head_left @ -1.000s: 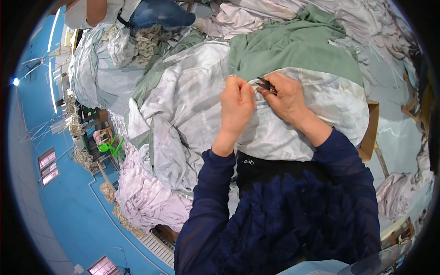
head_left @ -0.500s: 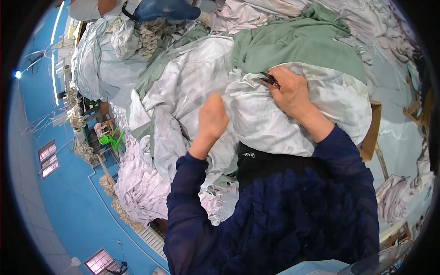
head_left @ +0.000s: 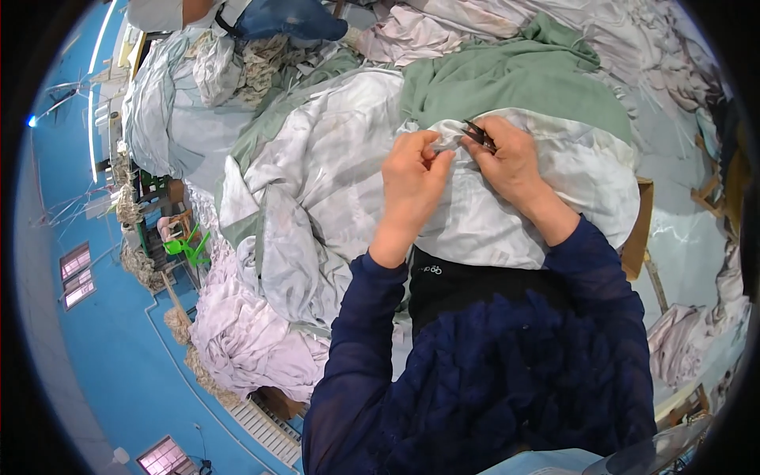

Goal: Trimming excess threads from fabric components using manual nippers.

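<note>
Two hands sit close together on the shiny white cloth (head_left: 507, 214): the left hand (head_left: 412, 186) pinches its edge, the right hand (head_left: 511, 158) grips small black metal snips (head_left: 478, 136).

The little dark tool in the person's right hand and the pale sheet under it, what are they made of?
The small dark snipping tool looks like metal with a dull dark finish: thin, stiff blades, though it is too small to be sure. The pale grey-white sheet looks like thin woven cloth, slightly shiny, since it creases and drapes in soft folds. The right hand holds the tool; the left hand pinches the cloth.
</note>
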A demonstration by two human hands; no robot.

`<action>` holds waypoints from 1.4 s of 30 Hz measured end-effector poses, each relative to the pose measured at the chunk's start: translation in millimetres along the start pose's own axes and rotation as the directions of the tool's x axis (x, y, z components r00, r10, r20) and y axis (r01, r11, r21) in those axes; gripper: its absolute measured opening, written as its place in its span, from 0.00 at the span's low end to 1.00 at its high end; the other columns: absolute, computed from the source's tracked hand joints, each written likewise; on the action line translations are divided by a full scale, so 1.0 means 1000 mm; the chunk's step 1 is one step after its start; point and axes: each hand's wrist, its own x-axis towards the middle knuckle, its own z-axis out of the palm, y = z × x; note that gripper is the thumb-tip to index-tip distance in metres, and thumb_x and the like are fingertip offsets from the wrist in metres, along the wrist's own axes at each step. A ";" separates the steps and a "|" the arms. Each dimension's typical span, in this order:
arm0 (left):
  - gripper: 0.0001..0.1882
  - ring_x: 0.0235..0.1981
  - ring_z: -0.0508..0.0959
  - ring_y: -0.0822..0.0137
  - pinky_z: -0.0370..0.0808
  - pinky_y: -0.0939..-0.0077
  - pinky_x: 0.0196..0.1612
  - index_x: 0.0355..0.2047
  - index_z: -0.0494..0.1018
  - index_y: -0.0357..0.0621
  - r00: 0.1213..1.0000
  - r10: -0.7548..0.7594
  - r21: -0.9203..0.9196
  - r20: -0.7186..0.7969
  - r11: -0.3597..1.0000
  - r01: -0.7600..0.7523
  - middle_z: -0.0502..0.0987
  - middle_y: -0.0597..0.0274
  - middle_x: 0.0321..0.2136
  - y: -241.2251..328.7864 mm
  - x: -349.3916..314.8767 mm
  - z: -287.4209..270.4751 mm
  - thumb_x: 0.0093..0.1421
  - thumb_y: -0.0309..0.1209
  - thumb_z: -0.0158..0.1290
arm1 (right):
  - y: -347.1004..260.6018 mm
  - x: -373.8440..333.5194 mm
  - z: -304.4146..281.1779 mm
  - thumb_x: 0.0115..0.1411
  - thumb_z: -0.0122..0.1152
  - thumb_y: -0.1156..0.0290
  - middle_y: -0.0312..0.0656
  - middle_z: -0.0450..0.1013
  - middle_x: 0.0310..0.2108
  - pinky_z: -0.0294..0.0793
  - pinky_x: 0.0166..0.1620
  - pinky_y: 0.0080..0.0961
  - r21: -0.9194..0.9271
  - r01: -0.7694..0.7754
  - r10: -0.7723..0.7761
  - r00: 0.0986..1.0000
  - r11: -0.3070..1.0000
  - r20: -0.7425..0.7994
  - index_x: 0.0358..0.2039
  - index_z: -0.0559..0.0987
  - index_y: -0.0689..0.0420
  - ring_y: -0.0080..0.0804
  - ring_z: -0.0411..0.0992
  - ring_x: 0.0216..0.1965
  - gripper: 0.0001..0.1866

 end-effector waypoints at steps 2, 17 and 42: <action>0.13 0.22 0.73 0.62 0.71 0.69 0.27 0.36 0.76 0.36 0.999 -0.042 -0.030 -0.017 0.999 0.041 0.72 0.57 0.23 -0.002 0.000 0.006 0.49 0.21 0.64 | 0.000 -0.001 -0.001 0.54 0.69 0.74 0.41 0.72 0.25 0.68 0.27 0.30 -0.057 0.045 -0.046 0.999 0.997 -0.010 0.32 0.78 0.58 0.35 0.70 0.22 0.08; 0.05 0.22 0.76 0.67 0.71 0.72 0.24 0.29 0.75 0.40 0.899 -0.405 -0.435 0.168 0.788 0.436 0.78 0.64 0.25 0.000 -0.021 -0.005 0.62 0.25 0.59 | 0.000 -0.003 -0.018 0.60 0.66 0.74 0.30 0.72 0.21 0.65 0.27 0.20 0.116 -0.201 0.202 0.979 0.973 -0.002 0.33 0.81 0.60 0.17 0.65 0.23 0.04; 0.33 0.51 0.78 0.54 0.77 0.62 0.51 0.65 0.58 0.38 0.808 0.138 -0.803 0.574 0.291 0.521 0.71 0.49 0.56 0.087 -0.023 0.007 0.71 0.52 0.44 | -0.045 -0.089 -0.168 0.66 0.55 0.82 0.38 0.73 0.40 0.68 0.39 0.17 0.113 0.022 0.032 0.891 0.993 -0.453 0.33 0.76 0.59 0.21 0.69 0.37 0.04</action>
